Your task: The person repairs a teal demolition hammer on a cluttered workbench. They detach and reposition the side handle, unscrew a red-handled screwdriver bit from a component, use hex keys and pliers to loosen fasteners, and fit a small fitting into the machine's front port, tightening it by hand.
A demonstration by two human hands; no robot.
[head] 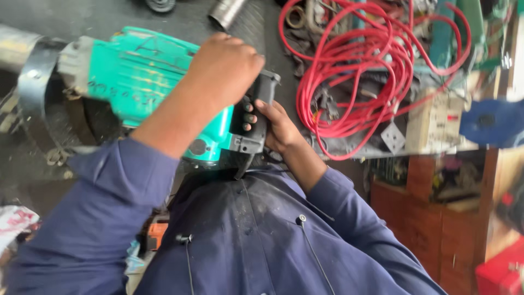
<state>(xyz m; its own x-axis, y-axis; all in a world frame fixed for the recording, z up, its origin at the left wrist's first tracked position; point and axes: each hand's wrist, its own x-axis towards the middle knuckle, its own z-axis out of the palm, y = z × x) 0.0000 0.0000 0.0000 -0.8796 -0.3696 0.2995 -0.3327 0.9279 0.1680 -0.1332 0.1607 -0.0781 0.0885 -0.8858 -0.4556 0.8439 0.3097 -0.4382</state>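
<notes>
A large teal power tool (pixel 139 76) with a black rear handle (pixel 256 117) is held against my dark blue shirt. My left hand (pixel 226 68) rests on top of the teal body near the handle, fingers curled over it. My right hand (pixel 275 127) is wrapped around the black handle, fingertips showing on its near side. The tool's grey metal nose (pixel 30 60) points left and sits in a metal clamp band.
A coil of red cable (pixel 371 71) lies on a cluttered bench at upper right, among metal parts and a beige box (pixel 434 123). Wooden shelves (pixel 436 218) stand below it. A metal tube (pixel 226 12) lies at the top. An orange object (pixel 157 232) is by my waist.
</notes>
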